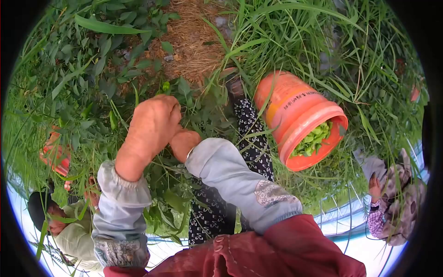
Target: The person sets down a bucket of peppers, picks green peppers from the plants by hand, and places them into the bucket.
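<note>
Both of my hands are close together among the leafy plants, left of the middle. My left hand point(154, 124) is bent downward at the wrist, its fingers curled and mostly turned away from view. Tucked against it, my right hand point(184, 142) has its fingers hidden behind the left. Whatever either hand holds cannot be made out. Green peppers point(113, 120) hang on the plants beside my left hand, and another small one point(166, 86) shows just above it. An orange bucket point(295, 104) lies tilted on the right, with green peppers point(314, 138) inside its mouth.
Straw point(191, 41) covers the ground at the top. Tall grass point(295, 27) grows behind the bucket. A person in a dark cap point(39, 210) is at the lower left, near another orange bucket point(56, 154). Another person's hand point(374, 188) shows at the right.
</note>
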{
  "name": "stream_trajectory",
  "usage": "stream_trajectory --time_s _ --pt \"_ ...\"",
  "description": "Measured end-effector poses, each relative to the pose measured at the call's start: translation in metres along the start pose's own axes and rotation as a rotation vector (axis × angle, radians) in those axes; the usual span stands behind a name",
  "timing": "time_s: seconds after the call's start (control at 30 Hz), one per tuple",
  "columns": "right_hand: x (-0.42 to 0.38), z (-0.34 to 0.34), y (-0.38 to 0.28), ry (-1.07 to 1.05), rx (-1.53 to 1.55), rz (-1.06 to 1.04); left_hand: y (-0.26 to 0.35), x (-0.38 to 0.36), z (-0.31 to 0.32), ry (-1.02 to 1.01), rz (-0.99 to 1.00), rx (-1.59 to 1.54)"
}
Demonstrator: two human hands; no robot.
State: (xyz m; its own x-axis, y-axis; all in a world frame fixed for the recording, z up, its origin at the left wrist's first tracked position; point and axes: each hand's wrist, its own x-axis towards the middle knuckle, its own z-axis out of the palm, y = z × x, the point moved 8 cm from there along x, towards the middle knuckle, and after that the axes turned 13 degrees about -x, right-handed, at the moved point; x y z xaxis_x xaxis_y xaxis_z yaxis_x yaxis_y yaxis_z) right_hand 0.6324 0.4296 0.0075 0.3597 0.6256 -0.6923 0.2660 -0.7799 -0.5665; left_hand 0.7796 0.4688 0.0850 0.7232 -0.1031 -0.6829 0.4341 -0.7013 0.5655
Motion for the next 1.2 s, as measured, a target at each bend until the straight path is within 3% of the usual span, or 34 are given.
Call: stream_trajectory --time_s 0.13,0.23,0.3,0.37,0.43,0.5,0.57,0.6,0.73,0.83,0.87,0.9,0.93,0.97,1.07,1.13,1.17,1.2 --pt "0.003 0.009 -0.001 0.024 0.063 0.046 -0.094 0.055 0.106 -0.438 -0.154 0.192" --pt "0.001 0.015 -0.001 0.101 0.210 0.045 -0.128 0.051 0.160 -0.622 -0.330 0.074" --pt "0.000 0.034 0.010 -0.013 0.379 0.259 -0.147 0.042 0.192 -0.625 -0.321 -0.065" --pt "0.001 0.051 0.011 0.032 0.412 0.175 -0.149 0.031 0.203 -0.624 -0.323 -0.207" --pt "-0.003 0.035 0.002 0.211 0.262 0.064 -0.137 0.006 0.208 -0.897 -0.432 -0.111" --pt "-0.031 0.005 0.004 0.255 0.227 -0.018 -0.132 -0.005 0.196 -0.872 -0.442 -0.091" --pt "-0.054 -0.022 0.002 0.356 0.233 -0.218 -0.148 -0.015 0.202 -0.808 -0.423 -0.337" --pt "-0.066 -0.035 0.008 0.354 0.232 -0.218 -0.127 -0.014 0.178 -0.696 -0.426 -0.311" --pt "-0.098 -0.055 0.061 0.150 0.830 0.003 -0.120 -0.034 0.162 -0.702 -0.280 -0.376" --pt "-0.102 -0.052 0.129 0.098 1.284 0.364 -0.117 -0.045 0.146 -0.610 -0.319 -0.492" --pt "-0.097 -0.051 0.154 0.159 1.193 0.385 -0.108 -0.046 0.136 -0.611 -0.333 -0.448" --pt "-0.089 -0.046 0.181 0.164 0.916 0.415 -0.109 -0.049 0.137 -0.612 -0.331 -0.451" --pt "-0.078 -0.049 0.196 0.169 0.745 0.391 -0.105 -0.048 0.135 -0.579 -0.193 -0.419" --pt "-0.067 -0.051 0.200 0.169 0.746 0.391 -0.099 -0.048 0.131 -0.546 -0.058 -0.383" --pt "-0.031 -0.075 0.184 0.294 0.738 0.254 -0.087 -0.049 0.128 -0.550 0.005 -0.351" --pt "-0.009 -0.067 0.172 -0.086 0.193 0.325 -0.091 -0.053 0.134 -0.584 -0.019 -0.309" --pt "-0.002 -0.059 0.177 -0.087 0.194 0.328 -0.094 -0.054 0.137 -0.612 -0.037 -0.259" --pt "0.006 -0.038 0.184 -0.228 0.076 0.315 -0.094 -0.053 0.136 -0.606 -0.035 -0.257"
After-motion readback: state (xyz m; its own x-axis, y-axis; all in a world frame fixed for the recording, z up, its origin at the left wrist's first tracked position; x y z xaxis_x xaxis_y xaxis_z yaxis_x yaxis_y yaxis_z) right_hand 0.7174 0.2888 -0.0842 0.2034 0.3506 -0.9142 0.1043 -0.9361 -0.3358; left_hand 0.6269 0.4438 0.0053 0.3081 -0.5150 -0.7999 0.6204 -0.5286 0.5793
